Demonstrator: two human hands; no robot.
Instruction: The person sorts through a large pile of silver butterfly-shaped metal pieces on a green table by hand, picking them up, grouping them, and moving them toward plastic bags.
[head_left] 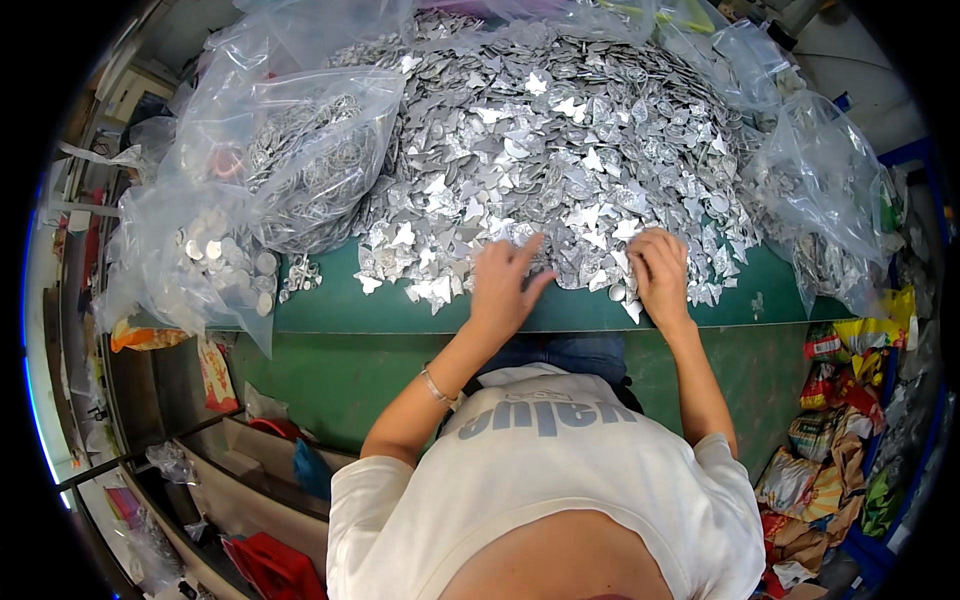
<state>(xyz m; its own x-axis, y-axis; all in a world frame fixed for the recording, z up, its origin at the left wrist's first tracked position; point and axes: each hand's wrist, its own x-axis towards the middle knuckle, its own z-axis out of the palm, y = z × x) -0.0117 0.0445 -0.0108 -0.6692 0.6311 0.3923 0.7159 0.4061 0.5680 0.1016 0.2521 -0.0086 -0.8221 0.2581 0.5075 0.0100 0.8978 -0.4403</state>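
A wide heap of small flat silver metal pieces (560, 150), many shaped like butterflies, covers the green tabletop (400, 318). My left hand (503, 288) rests at the heap's near edge, thumb and index finger spread apart, with nothing visible in it. To its right, my right hand (660, 275) has its fingers bent down together against the pieces. Whatever its fingertips hold is hidden. A few round silver discs (617, 292) lie just left of the right hand.
Clear plastic bags of silver rings (320, 150) and round discs (208, 248) stand at the left. Another filled clear bag (825, 200) stands at the right end. Open drawers (270, 450) lie low at the left; colourful packages (830, 430) are piled low at the right.
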